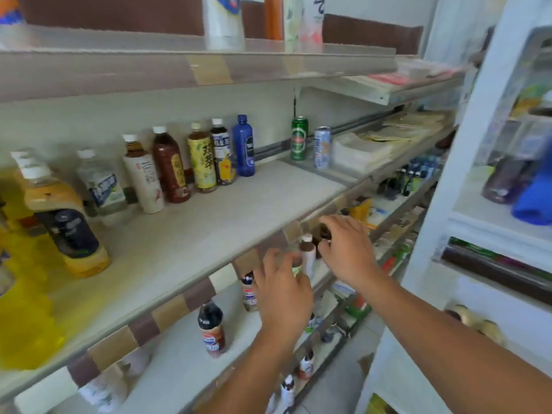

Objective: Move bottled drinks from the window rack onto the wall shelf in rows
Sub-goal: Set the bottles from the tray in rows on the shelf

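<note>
Fingers (334, 220) of your right hand (348, 252) are clamped over the top of a dark-capped bottle (325, 233), held at the front of the lower shelf (179, 366). Your left hand (283, 294) has its fingers curled round something with a green patch, mostly hidden by the hand; whether it is gripped I cannot tell. A white bottle (307, 253) stands between the two hands, just beside both.

Finding: the step in hand appears to be setting down on the wall shelf, not fetching. The window rack (466, 174) stands at 3 o'clock, well apart from the hands. The next move calls for lowering the dark-capped bottle upright, in line with the white bottle and the cola bottle (210, 330) at 8 o'clock, then letting go without nudging a neighbour.

Clearances: the taped front edge (167, 313) of the middle shelf (209, 228) runs just above your knuckles at 12 o'clock. Headroom looks tight, so draw out low and towards yourself. Open room lies on the lower shelf at 7 o'clock, and across the broad front of the middle shelf at 10 o'clock, ahead of its back row of bottles (170, 165).
</note>
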Motion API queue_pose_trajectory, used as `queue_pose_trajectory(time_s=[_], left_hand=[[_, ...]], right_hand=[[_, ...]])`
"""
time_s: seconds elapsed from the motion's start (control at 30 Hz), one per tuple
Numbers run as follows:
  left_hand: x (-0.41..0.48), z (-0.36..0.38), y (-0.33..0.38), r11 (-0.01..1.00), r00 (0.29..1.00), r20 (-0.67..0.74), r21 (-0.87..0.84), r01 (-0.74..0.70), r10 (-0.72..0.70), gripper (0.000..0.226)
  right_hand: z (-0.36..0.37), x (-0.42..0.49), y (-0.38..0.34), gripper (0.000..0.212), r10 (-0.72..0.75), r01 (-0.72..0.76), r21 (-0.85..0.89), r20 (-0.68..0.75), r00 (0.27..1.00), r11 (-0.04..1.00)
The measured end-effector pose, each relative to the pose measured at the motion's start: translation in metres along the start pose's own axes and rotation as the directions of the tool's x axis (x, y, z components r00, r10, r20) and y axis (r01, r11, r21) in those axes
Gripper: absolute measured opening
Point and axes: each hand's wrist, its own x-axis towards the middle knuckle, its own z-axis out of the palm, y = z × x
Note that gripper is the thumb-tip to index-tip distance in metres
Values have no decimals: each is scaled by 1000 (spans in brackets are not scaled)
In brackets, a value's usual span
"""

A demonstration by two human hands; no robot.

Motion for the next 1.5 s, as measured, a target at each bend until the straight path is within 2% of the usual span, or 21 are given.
queue_pose_trajectory(time_s=[0.1,0.23,0.33,0.5,0.67,0.8,0.93,1.0,1.07,1.13,1.2,1.23,1.3,1.4,1.5], left_hand=[[-7,33,41,977,983,157,176,-122,94,49],[-27,79,87,894,892,393,283,-347,222,55],[-51,112,105,829,807,496,265,-492,320,55],[-85,164,128,727,638,636,171,-665,434,57],[-93,218,155,668,517,742,126,-733,428,50],[-87,268,173,738,457,814,53,-673,358,37],[-82,316,181,831,434,873,64,-553,222,47],[-84,333,181,859,370,917,64,-508,150,46],[-87,343,180,849,326,933,46,-527,151,39],[-87,350,176,862,391,897,21,-506,208,42],[-81,360,172,914,475,850,-18,-404,227,45],[-78,364,171,935,487,848,-28,-355,210,45],[-73,372,169,956,440,885,-18,-294,152,38],[-75,379,167,986,327,942,-22,-168,77,25],[-80,390,163,998,280,959,31,54,-45,42]], right_hand=[[-18,-46,61,45,156,-154,-98,15,988,983],[-37,-111,126,48,353,-324,-241,89,931,915],[-46,-153,162,49,473,-399,-365,140,870,841],[-51,-204,209,55,644,-510,-475,171,746,717],[-40,-226,243,58,723,-596,-435,226,653,675],[-33,-225,263,55,766,-686,-342,258,589,642],[-26,-217,282,44,819,-797,-226,296,492,561],[-22,-215,293,43,844,-856,-156,323,428,493],[-17,-216,304,45,860,-897,-84,337,384,434],[-11,-218,316,45,870,-923,-27,346,352,384],[-3,-219,327,43,879,-946,18,365,307,323],[2,-218,332,43,883,-956,46,374,284,288],[13,-215,338,47,890,-969,90,383,246,230],[27,-215,347,78,898,-980,126,396,191,152],[30,-219,362,88,896,-984,155,421,143,85]])
